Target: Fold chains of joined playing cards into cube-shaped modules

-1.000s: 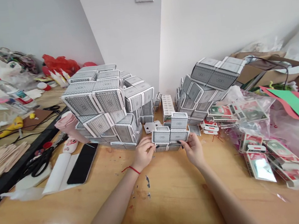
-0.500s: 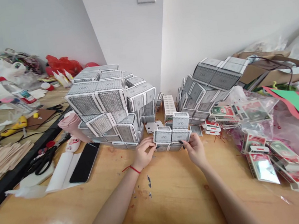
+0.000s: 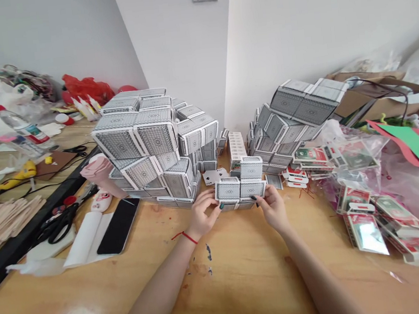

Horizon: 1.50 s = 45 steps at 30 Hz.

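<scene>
Between my hands is a small structure of playing-card blocks (image 3: 229, 191), with grey patterned card backs facing me. My left hand (image 3: 204, 214) grips its left end, thumb on the front and fingers around the side. At the right end, my right hand (image 3: 273, 207) grips the same structure, thumb on the front face. One block (image 3: 251, 168) rises upright on the right half. Just behind lie face-up playing cards (image 3: 214, 177), partly hidden. A larger stack of card blocks (image 3: 156, 138) stands behind to the left, and another stack (image 3: 289, 112) leans behind to the right.
To the left lie a black phone (image 3: 119, 226), a white paper roll (image 3: 85, 236), black scissors (image 3: 60, 227) and wooden sticks (image 3: 7, 220). A yellow glue gun (image 3: 20, 174) is farther left. Card boxes (image 3: 365, 232) and plastic bags crowd the right. A wall stands close behind.
The small card-block structure has tilted or shifted very slightly between my hands. Both hands keep their grip, and the camera view has moved a little.
</scene>
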Motion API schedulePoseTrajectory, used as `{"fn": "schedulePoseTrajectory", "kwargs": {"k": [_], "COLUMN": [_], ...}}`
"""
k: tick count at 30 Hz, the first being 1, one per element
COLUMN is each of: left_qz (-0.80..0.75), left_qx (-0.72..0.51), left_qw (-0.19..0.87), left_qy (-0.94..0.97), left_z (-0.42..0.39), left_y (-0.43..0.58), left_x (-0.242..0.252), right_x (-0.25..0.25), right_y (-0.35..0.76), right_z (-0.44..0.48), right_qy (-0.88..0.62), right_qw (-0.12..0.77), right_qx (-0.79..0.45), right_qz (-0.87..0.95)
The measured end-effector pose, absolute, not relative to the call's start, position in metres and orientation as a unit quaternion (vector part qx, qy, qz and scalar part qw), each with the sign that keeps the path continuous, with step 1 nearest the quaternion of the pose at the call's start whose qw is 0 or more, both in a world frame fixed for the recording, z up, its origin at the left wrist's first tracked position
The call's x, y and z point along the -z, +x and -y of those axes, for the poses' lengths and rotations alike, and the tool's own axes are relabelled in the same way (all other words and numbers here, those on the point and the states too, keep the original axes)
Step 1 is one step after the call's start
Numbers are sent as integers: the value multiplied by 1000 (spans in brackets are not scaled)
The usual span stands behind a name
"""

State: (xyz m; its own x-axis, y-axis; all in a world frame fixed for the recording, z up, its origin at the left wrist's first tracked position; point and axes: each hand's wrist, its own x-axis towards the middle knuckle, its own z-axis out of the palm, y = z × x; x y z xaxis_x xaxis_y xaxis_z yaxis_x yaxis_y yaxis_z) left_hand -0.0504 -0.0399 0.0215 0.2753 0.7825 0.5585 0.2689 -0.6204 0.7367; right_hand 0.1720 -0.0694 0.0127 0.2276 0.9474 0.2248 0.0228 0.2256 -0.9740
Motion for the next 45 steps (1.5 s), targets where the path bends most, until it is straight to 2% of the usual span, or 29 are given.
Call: {"fn": "schedulePoseTrajectory", "kwargs": {"k": [7, 12, 21, 26, 34, 40, 45], "left_qz": [-414, -415, -434, -417, -427, -441, -428], "left_qx": [-517, -513, -501, -493, -494, -505, -502], "left_qw": [393, 409, 356, 381, 344, 258, 236], "left_qy": [637, 631, 659, 662, 675, 696, 713], "left_z": [38, 39, 42, 40, 35, 35, 34], "left_y": [-37, -35, -40, -38, -28, -26, -29], "left_x": [-12, -14, -9, -11, -15, -8, -3], "right_x": [-12, -10, -2, 0, 1, 0, 0], "right_y": [174, 175, 176, 177, 177, 177, 178], "right_z": [69, 69, 67, 66, 67, 67, 67], "right_qy": [-490, -503, -521, -526, -526, -526, -522], "right_qw": [602, 595, 592, 583, 581, 583, 575], "right_qx": [-399, -395, -378, -377, -372, -354, -359], "right_qz": [488, 486, 484, 492, 496, 507, 518]}}
